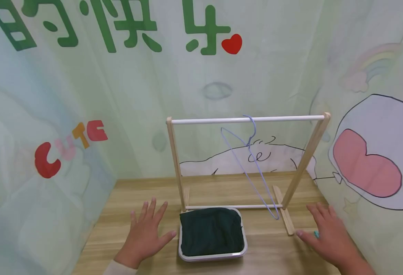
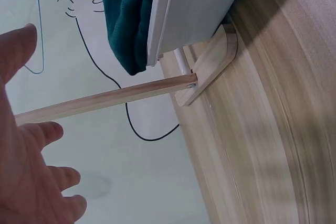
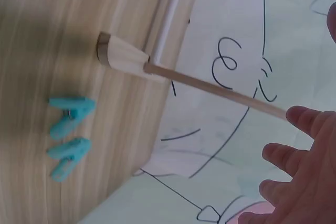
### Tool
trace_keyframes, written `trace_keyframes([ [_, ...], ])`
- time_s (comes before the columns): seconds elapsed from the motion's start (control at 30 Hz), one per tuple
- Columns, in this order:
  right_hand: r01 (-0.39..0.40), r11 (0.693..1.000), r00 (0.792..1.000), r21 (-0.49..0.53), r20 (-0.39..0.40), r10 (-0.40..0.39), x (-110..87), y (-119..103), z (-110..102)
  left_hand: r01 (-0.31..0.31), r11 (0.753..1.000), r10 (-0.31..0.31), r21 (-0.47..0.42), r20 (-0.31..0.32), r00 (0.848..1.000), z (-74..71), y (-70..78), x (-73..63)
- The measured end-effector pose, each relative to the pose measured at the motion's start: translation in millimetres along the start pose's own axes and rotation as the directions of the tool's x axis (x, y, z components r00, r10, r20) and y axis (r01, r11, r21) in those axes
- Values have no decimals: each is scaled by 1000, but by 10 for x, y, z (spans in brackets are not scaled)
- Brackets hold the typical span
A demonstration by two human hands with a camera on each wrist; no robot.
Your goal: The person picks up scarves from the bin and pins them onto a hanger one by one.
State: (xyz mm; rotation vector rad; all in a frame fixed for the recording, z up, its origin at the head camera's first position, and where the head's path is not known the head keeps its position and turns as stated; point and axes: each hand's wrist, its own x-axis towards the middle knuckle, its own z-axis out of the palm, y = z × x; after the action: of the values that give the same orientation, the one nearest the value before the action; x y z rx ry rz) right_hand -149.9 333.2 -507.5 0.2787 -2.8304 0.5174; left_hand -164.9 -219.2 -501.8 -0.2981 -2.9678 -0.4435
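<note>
Dark green cloth (image 1: 211, 231) is sitting bunched in a white plastic bin (image 1: 215, 257), its low walls corralling the folds and leaving the top layer exposed. The bin is standing on the wood-grain tabletop (image 1: 263, 250), just in front of the garment rack (image 1: 305, 160) and between the hands, so it is lying within easy reach of both. The left hand (image 1: 144, 231) is showing spread fingers beside the bin, thumb pointing toward it, gripping nothing. The right hand (image 1: 332, 236) is also holding its fingers apart, near the rack's right wooden foot (image 1: 287, 223) — nothing pinched, though whether either palm is touching the table, cannot tell. Two teal clothespins (image 3: 71, 135) are lying near the right hand, side by side, probably set there for a quick pick-up. A thin lavender hanger (image 1: 249, 142) is dangling by its hook from the white top bar (image 1: 204, 121), which is carrying its weight; it is hanging askew, likely because only the hook is restraining it. The foot is running front to back, presumably bracing the rack against tipping — a printed backdrop (image 1: 136, 103) is covering the wall behind.
</note>
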Motion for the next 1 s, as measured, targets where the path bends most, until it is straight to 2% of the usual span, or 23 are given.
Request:
trace_keyframes([
  [0.37, 82, 996, 995, 18, -60, -81, -3, -237, 374, -15, 999, 15, -29, 20, 1000, 77, 22, 62],
  [0.53, 80, 995, 997, 66, -29, -78, -27, -391, 555, -29, 995, 31, -98, 16, 999, 147, 62, 114],
  [0.73, 87, 991, 995, 98, 31, -91, -34, -582, 785, 4, 979, 7, -204, 51, 999, 271, 111, 175],
  [1.0, 83, 981, 990, 173, 101, -101, -58, -810, 991, 41, 956, -29, -290, 44, 999, 461, 150, 255],
])
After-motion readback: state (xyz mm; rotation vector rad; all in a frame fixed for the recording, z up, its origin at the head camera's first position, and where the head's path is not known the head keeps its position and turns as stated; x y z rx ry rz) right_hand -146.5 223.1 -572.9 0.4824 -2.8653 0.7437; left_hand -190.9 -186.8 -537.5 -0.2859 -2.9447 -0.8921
